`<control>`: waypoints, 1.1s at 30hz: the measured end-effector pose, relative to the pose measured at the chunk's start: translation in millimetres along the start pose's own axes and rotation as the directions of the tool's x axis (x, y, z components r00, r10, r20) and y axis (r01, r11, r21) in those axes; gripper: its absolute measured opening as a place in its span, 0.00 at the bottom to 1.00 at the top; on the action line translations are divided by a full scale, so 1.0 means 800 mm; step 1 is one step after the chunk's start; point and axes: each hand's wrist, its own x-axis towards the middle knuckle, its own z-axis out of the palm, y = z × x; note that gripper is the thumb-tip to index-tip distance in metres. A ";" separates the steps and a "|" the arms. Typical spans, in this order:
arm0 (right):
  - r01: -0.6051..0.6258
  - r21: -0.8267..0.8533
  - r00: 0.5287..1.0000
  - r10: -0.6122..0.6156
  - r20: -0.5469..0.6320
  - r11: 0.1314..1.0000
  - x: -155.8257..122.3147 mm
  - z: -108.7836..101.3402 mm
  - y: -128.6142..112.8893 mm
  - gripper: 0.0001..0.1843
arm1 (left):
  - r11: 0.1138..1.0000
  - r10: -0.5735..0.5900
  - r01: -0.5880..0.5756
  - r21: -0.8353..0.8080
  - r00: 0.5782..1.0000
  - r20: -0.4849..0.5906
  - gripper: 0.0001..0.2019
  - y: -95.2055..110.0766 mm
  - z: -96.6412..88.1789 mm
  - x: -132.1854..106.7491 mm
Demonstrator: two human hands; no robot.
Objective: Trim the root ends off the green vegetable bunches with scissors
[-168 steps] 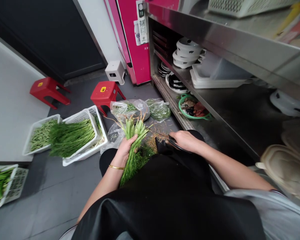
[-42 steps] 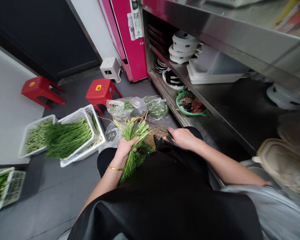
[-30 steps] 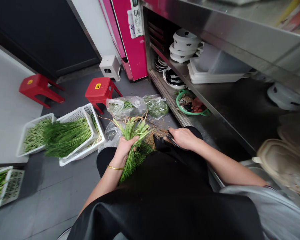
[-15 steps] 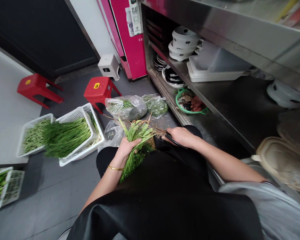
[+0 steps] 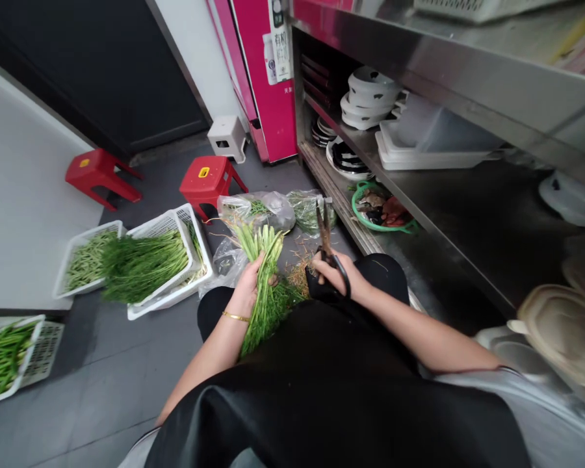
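My left hand (image 5: 249, 286) is wrapped round a bunch of green herbs (image 5: 266, 260), pale stems up and feathery leaves hanging over my lap. A few thin roots stick out to the left of the stem ends. In my right hand (image 5: 338, 276) is a pair of scissors (image 5: 324, 237) with black handles. Their rusty-looking blades point up and away from me, slightly parted, to the right of the bunch and apart from it. Cut brown roots (image 5: 299, 273) lie in a heap on the floor between my knees.
White baskets hold feathery herbs (image 5: 146, 263) and green beans (image 5: 92, 257) at left; another basket (image 5: 36, 354) stands nearer. Plastic bags of greens (image 5: 258, 211) lie ahead. Red stools (image 5: 205, 179) stand behind them. A steel shelf (image 5: 433, 214) with dishes and a green colander (image 5: 377, 227) borders the right.
The scissors have swung from pointing left at the stem ends to pointing upward, away from the bunch. The bunch stands more upright, and long roots at its right side are gone. The view has shifted slightly.
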 end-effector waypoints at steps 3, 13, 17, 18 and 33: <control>0.020 0.044 0.998 -0.017 -0.066 0.999 0.030 0.055 -0.010 0.16 | 0.995 0.013 -0.018 -0.094 0.999 -0.045 0.21 0.019 0.014 0.013; 0.121 0.063 0.988 -0.115 -0.101 0.991 0.118 0.107 -0.055 0.26 | 0.703 0.599 -0.677 -0.219 0.729 -0.330 0.13 0.076 0.063 0.022; 0.021 0.439 0.963 -0.136 0.233 0.898 0.126 0.093 -0.040 0.28 | 0.767 0.624 -0.620 0.164 0.781 0.036 0.19 0.083 0.039 -0.017; -0.029 0.483 0.944 -0.134 0.300 0.875 0.125 0.094 -0.035 0.31 | 0.772 0.594 -0.592 0.232 0.802 0.069 0.18 0.083 0.032 -0.022; 0.046 0.210 0.979 -0.086 0.183 0.977 0.080 0.163 0.006 0.31 | 0.872 0.304 -0.360 -0.332 0.930 -0.209 0.11 0.025 -0.007 0.015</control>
